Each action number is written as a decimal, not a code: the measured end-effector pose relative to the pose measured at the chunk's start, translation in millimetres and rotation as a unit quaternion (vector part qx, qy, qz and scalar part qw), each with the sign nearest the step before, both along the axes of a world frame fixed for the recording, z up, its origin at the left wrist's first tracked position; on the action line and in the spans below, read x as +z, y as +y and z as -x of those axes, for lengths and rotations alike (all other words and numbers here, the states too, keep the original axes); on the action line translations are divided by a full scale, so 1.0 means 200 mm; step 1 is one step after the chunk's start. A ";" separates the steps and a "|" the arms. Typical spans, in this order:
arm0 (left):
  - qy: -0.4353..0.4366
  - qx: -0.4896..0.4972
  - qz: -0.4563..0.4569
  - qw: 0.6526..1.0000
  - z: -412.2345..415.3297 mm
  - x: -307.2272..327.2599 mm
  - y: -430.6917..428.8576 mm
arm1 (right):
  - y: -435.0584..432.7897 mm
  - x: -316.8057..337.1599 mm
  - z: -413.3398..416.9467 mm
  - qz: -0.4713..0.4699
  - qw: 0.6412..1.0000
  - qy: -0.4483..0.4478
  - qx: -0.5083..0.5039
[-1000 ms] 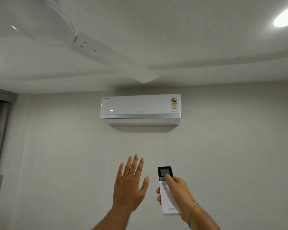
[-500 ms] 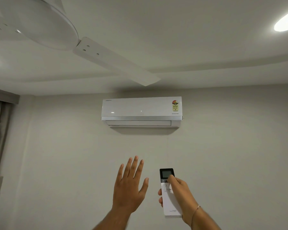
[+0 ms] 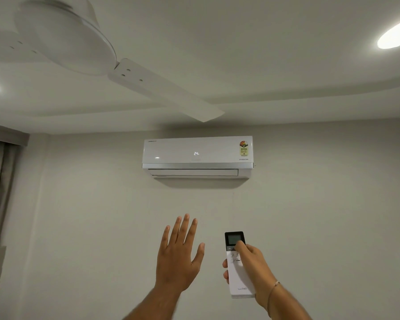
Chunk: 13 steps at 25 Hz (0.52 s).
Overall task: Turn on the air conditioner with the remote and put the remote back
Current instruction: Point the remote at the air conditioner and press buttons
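Right hand [image 3: 252,262], grip clenched on remote [image 3: 239,277] at 5 o'clock, thumb on buttons; left hand [image 3: 178,257] released, empty; air conditioner [image 3: 196,153] at 12 o'clock shows 24, apparently on; remote's return remains.

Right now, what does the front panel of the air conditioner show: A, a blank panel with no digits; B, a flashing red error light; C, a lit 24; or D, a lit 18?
C: the air conditioner shows a lit 24 at the middle of its white front panel, while the right hand points the remote at it.
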<state>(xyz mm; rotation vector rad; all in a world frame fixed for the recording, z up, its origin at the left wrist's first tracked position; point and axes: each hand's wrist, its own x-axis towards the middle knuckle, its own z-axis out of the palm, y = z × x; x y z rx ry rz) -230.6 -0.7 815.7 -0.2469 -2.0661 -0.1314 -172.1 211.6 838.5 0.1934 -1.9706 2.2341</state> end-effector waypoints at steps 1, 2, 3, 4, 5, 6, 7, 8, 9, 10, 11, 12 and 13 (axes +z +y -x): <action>0.000 0.000 -0.002 1.000 0.00 0.00 -0.01 | 0.00 0.00 -0.01 -0.002 1.000 0.001 -0.002; 0.001 0.000 -0.003 1.000 0.00 0.00 -0.01 | -0.01 0.01 -0.01 -0.004 1.000 0.002 -0.004; 0.002 0.001 -0.004 1.000 0.00 -0.01 -0.02 | -0.01 0.01 -0.02 -0.005 1.000 0.003 -0.006; 0.003 0.001 -0.004 1.000 -0.01 -0.02 -0.02 | -0.01 0.01 -0.03 -0.006 1.000 0.002 -0.007; 0.003 0.000 -0.004 1.000 -0.01 -0.02 -0.02 | -0.01 0.01 -0.04 -0.009 1.000 0.000 -0.008; 0.003 -0.002 -0.004 1.000 -0.01 -0.03 -0.03 | -0.02 0.01 -0.04 -0.012 1.000 -0.002 -0.009; 0.002 -0.002 -0.004 1.000 -0.02 -0.03 -0.03 | -0.02 0.01 -0.05 -0.017 1.000 -0.004 -0.009; 0.000 -0.001 -0.004 1.000 -0.02 -0.03 -0.03 | -0.02 0.01 -0.06 -0.021 1.000 -0.006 -0.010; -0.001 -0.001 -0.005 1.000 -0.02 -0.03 -0.03 | -0.03 0.01 -0.07 -0.024 1.000 -0.006 -0.012; -0.001 -0.001 -0.006 1.000 -0.03 -0.03 -0.03 | -0.03 0.01 -0.07 -0.026 1.000 -0.005 -0.013; 0.001 -0.002 -0.006 1.000 -0.03 -0.03 -0.02 | -0.03 0.01 -0.08 -0.029 0.999 -0.003 -0.014; 0.002 -0.004 -0.007 1.000 -0.03 -0.03 -0.03 | -0.03 0.01 -0.08 -0.031 0.999 0.000 -0.013; 0.003 -0.006 -0.008 1.000 -0.03 -0.03 -0.03 | -0.03 0.01 -0.09 -0.032 0.999 0.003 -0.011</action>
